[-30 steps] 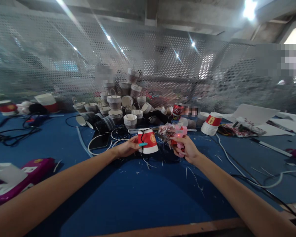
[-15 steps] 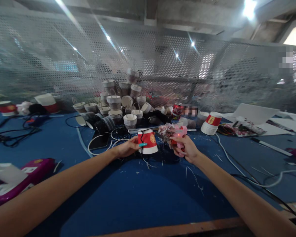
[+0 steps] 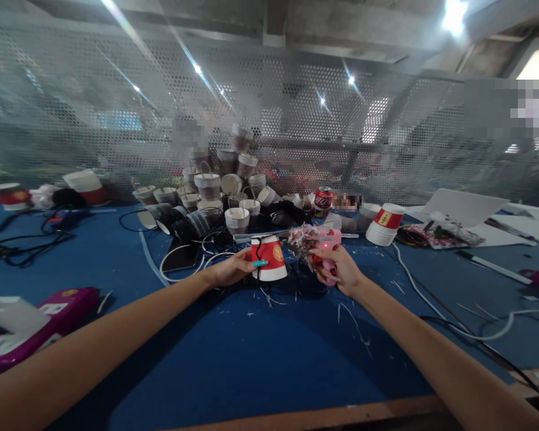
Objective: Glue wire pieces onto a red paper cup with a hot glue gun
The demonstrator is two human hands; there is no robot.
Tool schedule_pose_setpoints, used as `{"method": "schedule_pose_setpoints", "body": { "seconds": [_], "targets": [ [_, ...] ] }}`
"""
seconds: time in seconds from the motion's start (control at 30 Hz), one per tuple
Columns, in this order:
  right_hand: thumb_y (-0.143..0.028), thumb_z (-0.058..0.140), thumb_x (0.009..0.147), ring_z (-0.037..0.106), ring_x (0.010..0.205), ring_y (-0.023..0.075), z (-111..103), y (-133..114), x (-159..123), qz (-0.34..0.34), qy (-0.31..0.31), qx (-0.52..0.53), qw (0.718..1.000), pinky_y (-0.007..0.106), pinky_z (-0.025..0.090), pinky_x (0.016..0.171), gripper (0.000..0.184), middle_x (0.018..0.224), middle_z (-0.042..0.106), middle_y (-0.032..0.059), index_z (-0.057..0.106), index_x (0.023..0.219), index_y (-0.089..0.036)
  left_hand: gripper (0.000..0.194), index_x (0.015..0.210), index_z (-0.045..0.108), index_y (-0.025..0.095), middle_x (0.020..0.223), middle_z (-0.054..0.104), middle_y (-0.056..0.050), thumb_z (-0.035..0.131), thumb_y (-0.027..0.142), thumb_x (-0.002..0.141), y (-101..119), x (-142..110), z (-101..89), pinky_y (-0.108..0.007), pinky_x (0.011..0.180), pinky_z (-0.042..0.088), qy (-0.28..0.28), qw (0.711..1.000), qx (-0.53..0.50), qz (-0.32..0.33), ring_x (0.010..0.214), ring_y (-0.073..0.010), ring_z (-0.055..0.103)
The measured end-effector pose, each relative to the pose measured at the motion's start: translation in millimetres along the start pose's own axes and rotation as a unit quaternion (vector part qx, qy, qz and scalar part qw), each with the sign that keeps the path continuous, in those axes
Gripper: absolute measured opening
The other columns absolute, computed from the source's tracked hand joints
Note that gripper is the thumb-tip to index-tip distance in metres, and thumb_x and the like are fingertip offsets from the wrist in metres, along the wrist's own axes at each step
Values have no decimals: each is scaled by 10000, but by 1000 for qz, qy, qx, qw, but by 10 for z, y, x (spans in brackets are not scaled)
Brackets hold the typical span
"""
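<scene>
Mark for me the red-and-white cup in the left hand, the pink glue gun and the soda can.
Red-and-white cup (image 3: 275,257): head view, on its red band.
Pink glue gun (image 3: 330,239): head view, on its pink body.
Soda can (image 3: 323,201): head view, on its side.

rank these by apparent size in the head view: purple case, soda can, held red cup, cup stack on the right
Purple case: largest, though nearer the camera
Held red cup and cup stack: too alike to rank
Soda can: smallest

Toward eight o'clock, the left forearm (image 3: 112,342) is bare and slim; toward four o'clock, the right forearm (image 3: 431,347) is bare too. The left hand (image 3: 231,269) wears a long turquoise nail (image 3: 260,263); the right hand's (image 3: 344,272) nails are too small to make out.
</scene>
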State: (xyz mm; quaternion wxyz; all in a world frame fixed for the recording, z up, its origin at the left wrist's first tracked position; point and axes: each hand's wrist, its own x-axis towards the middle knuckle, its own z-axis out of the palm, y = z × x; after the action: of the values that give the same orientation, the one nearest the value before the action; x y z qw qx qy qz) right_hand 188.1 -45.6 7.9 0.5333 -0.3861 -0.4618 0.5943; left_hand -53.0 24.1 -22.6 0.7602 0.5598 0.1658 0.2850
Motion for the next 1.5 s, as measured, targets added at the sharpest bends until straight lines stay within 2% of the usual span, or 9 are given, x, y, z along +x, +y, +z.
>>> {"method": "schedule_pose_setpoints", "body": {
  "seconds": [0.07, 0.23, 0.4, 0.57, 0.73, 0.97, 1.1, 1.2, 1.5],
  "targets": [
    [-284, 641, 645, 232, 201, 18, -5, 4, 2, 0, -3, -5, 1000, 169, 277, 240, 190, 301, 434, -61, 572, 557, -130, 489, 1006, 594, 140, 932, 662, -81, 739, 217, 545, -4, 2, -5, -329, 813, 382, -3, 1000, 4, 0, 894, -220, 591],
    [-287, 644, 642, 240, 209, 16, -5, 6, 10, 3, 0, -4, 1000, 168, 275, 240, 188, 331, 471, -49, 573, 563, -132, 545, 1046, 575, 137, 946, 656, -82, 745, 224, 535, -16, 2, -22, -326, 814, 377, 3, 1000, 9, -7, 910, -219, 584],
    [-294, 639, 655, 231, 200, 25, -12, 13, 12, -2, -5, -8, 1000, 170, 281, 243, 210, 267, 381, -74, 563, 538, -137, 514, 1023, 585, 141, 930, 660, -79, 746, 222, 542, -14, 0, -23, -315, 806, 376, 0, 1000, 2, -5, 890, -209, 589],
    [-297, 643, 651, 246, 198, 17, -8, 8, 4, 0, -4, -7, 1000, 172, 281, 241, 214, 329, 472, -42, 569, 545, -127, 464, 955, 610, 144, 854, 668, -50, 763, 216, 522, -17, 8, -13, -298, 782, 385, 8, 1000, -5, 1, 784, -172, 601],
    [-291, 654, 635, 255, 198, 11, 18, -19, -14, 1, -6, -8, 1000, 165, 279, 240, 206, 356, 500, -38, 572, 544, -125, 442, 953, 607, 141, 873, 666, -62, 750, 217, 543, -11, 5, 0, -304, 796, 383, 3, 1000, 0, 3, 818, -186, 604],
    [-312, 640, 653, 247, 197, 19, 16, -12, -12, -4, -5, -22, 1000, 172, 284, 246, 228, 304, 440, -54, 573, 537, -127, 465, 944, 608, 145, 876, 667, -63, 764, 237, 515, 15, -2, 34, -311, 795, 386, 7, 1000, 2, -2, 817, -196, 604],
    [-312, 645, 640, 235, 195, 23, 23, -10, -12, -2, -2, -22, 1000, 178, 285, 243, 226, 271, 399, -67, 571, 525, -132, 411, 899, 611, 139, 846, 661, -52, 759, 235, 528, -1, 0, 1, -307, 780, 379, 11, 1000, 11, -5, 799, -188, 598],
    [-325, 639, 642, 231, 188, 27, 21, -14, -16, 2, -4, -27, 1000, 175, 280, 243, 233, 243, 357, -79, 573, 528, -133, 445, 924, 612, 132, 864, 663, -56, 767, 231, 519, -15, 2, -27, -298, 779, 378, 13, 1000, 9, -8, 807, -185, 599],
    [-336, 638, 648, 251, 188, 32, 66, -19, -42, -4, 4, -40, 999, 185, 294, 247, 256, 262, 388, -63, 558, 520, -130, 464, 961, 622, 150, 918, 683, -55, 774, 230, 530, -17, -6, -15, -278, 782, 397, 15, 1000, -2, -5, 846, -181, 615]
  ]
}}
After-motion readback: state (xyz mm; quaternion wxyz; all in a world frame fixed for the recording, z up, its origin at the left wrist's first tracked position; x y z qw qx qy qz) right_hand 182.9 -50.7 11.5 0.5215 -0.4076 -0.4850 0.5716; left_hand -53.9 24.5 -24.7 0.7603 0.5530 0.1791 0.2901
